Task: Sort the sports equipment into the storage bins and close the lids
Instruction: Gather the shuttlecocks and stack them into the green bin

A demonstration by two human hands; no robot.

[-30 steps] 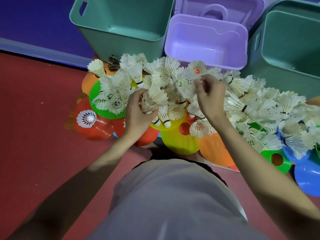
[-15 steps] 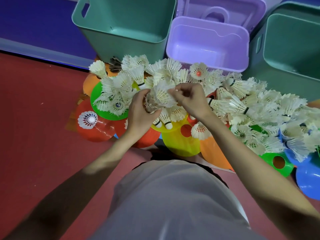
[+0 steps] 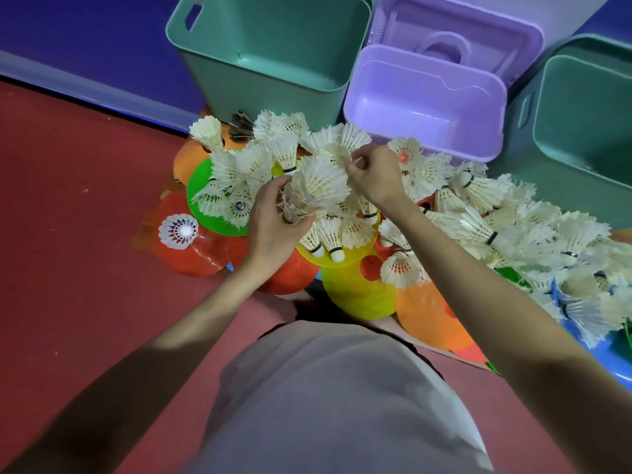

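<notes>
Head view: a stack of shuttlecocks (image 3: 318,186) — cream-white, feathered, nested one inside another with frayed skirts — is held above the pile, gripped at its lower end by the left hand (image 3: 273,224), whose fingers are curled round it. The top of the stack is pinched at the feather edge by the right hand (image 3: 374,176). A large heap of loose shuttlecocks (image 3: 496,220) is spread over the red floor (image 3: 75,268), lying on flat disc cones in green (image 3: 196,181), red (image 3: 201,254), yellow (image 3: 355,295), orange (image 3: 424,316) and blue (image 3: 612,357); most are worn and splayed, with black bands near the cork. One patterned shuttlecock (image 3: 178,230) is seen apart on the red cone, cork upward. Three bins are lined up just behind the heap — a teal bin (image 3: 266,83) at the left, a purple bin (image 3: 424,97) in the middle with its lid (image 3: 455,39) propped open behind it, and another teal bin (image 3: 588,107) at the right.
</notes>
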